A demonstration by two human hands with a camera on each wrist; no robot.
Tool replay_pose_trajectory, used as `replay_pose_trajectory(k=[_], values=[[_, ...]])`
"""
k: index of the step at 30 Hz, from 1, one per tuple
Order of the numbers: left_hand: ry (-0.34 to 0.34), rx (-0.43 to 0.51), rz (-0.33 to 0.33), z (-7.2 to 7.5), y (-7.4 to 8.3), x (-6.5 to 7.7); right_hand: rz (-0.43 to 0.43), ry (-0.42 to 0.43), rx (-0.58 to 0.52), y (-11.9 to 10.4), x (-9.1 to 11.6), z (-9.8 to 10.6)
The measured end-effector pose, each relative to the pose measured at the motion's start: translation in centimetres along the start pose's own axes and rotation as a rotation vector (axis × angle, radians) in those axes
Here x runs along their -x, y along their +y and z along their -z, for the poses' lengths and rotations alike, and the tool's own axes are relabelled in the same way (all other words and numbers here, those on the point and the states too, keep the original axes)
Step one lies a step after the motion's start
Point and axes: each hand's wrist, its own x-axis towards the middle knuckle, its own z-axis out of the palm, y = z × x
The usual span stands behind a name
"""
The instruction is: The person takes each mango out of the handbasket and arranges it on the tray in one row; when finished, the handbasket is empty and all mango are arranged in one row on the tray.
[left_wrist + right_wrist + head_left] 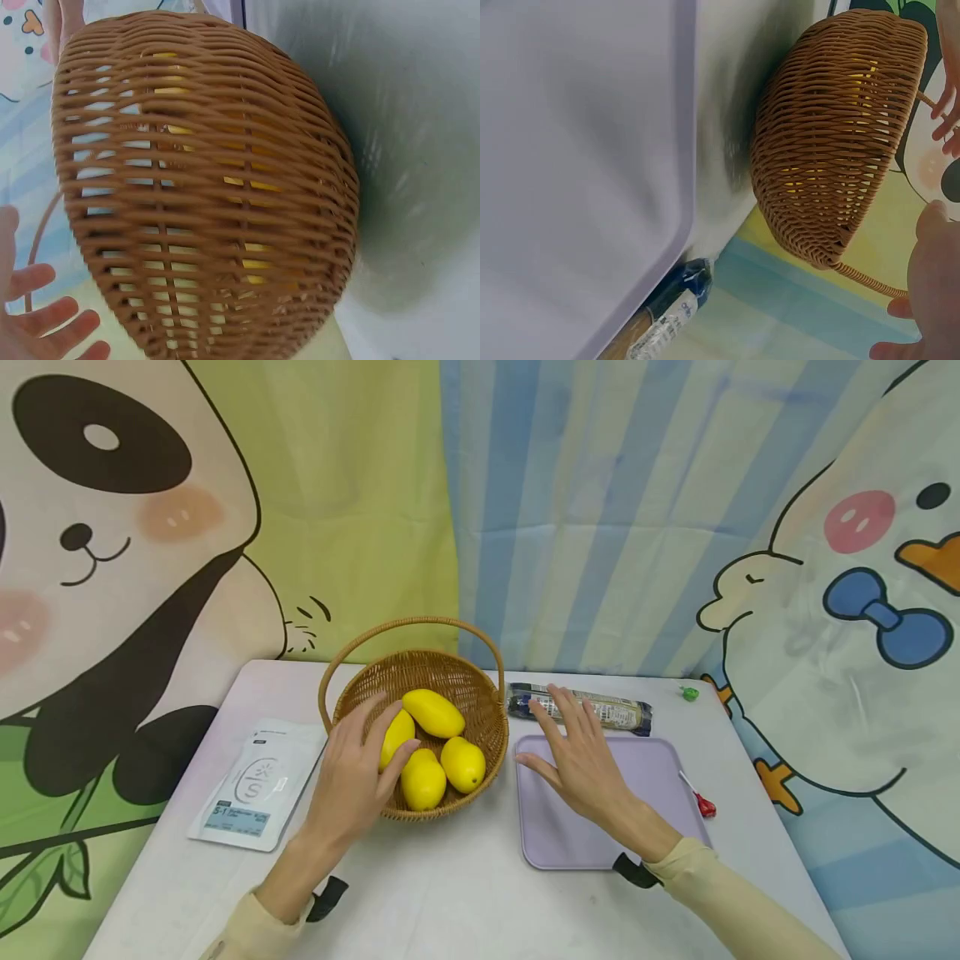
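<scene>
A brown wicker basket [420,814] with a tall arched handle holds yellow fruit: a long smooth mango [433,713], two lemons [423,779] and another yellow fruit [397,737] partly covered by my left hand. That left hand [352,777] hovers over the basket's left side, fingers spread and loosely bent, nothing in its grasp. Over the left part of a lilac tray [652,852] hangs my right hand [581,764], fingers apart and empty. In both wrist views the woven wall of the basket [210,180] [832,135] shows yellow through its gaps.
A white pouch [258,785] lies left of the basket. Behind the tray is a long dark wrapped package [622,713]. A red-headed lollipop [705,806] rests at the tray's right edge, and a small green wrapped item [689,693] sits at the back right corner.
</scene>
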Motion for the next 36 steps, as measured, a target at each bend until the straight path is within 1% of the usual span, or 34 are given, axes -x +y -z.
replay_pose_trajectory(k=[5,9,11,14,16,18,20,24,27,32,36], values=[[0.133,0.029,0.017,0.9,-0.5,0.3,0.021,0.033,-0.041,-0.4,-0.4,0.3],[0.236,0.019,0.044,1.4,-1.0,0.5,0.027,0.036,-0.062,-0.7,-0.6,0.3],[0.272,0.014,0.066,1.5,-1.2,0.6,0.027,0.036,-0.070,-0.8,-0.7,0.3],[0.288,0.015,0.105,1.5,-1.5,0.8,0.029,0.043,-0.082,-0.8,-0.6,0.2],[0.272,0.024,0.135,1.4,-1.7,1.1,0.032,0.045,-0.092,-0.9,-0.6,0.2],[0.238,0.045,0.169,1.3,-2.0,1.3,0.039,0.048,-0.101,-0.9,-0.6,0.2],[0.187,0.071,0.212,1.2,-2.2,1.7,0.051,0.053,-0.110,-1.0,-0.7,0.2],[0.073,0.146,0.329,0.8,-2.7,2.1,0.073,0.060,-0.116,-1.3,-0.9,0.2],[0.008,0.184,0.399,0.5,-3.0,2.4,0.083,0.057,-0.119,-1.5,-1.0,0.3],[-0.063,0.212,0.476,0.2,-3.4,2.6,0.081,0.029,-0.142,-1.8,-1.2,0.4],[-0.113,0.233,0.527,0.1,-3.6,2.7,0.069,0.002,-0.204,-2.4,-1.5,0.7]])
